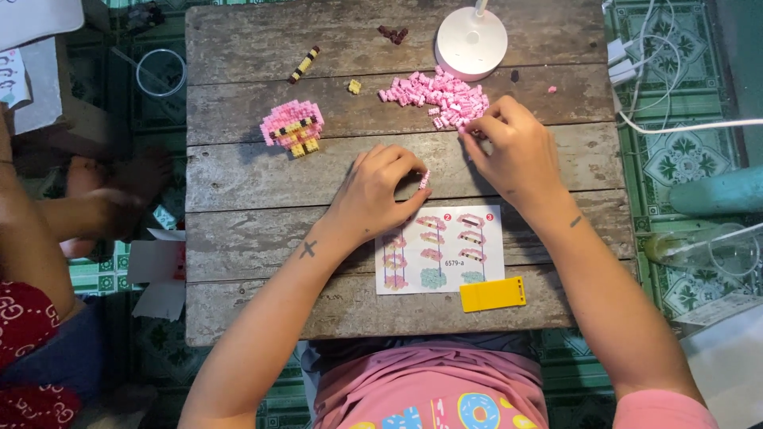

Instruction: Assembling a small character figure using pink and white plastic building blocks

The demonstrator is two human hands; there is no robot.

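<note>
My left hand (380, 191) rests on the wooden table (238, 171) and pinches a small stack of pink bricks (424, 179) between thumb and fingers. My right hand (509, 147) reaches into the pile of loose pink bricks (433, 91), its fingertips closed on one brick at the pile's near edge. A part-built pink, yellow and brown figure (292, 127) stands to the left of both hands. The instruction sheet (439, 250) lies below my hands, with a yellow brick separator tool (493, 295) at its lower right corner.
A white round lamp base (471, 41) stands at the back. A brown-and-yellow brick strip (304, 64), a yellow brick (354, 86) and dark bricks (393, 33) lie near it. Another person's legs (48, 230) are at the left. Cables (660, 87) lie on the tiled floor at right.
</note>
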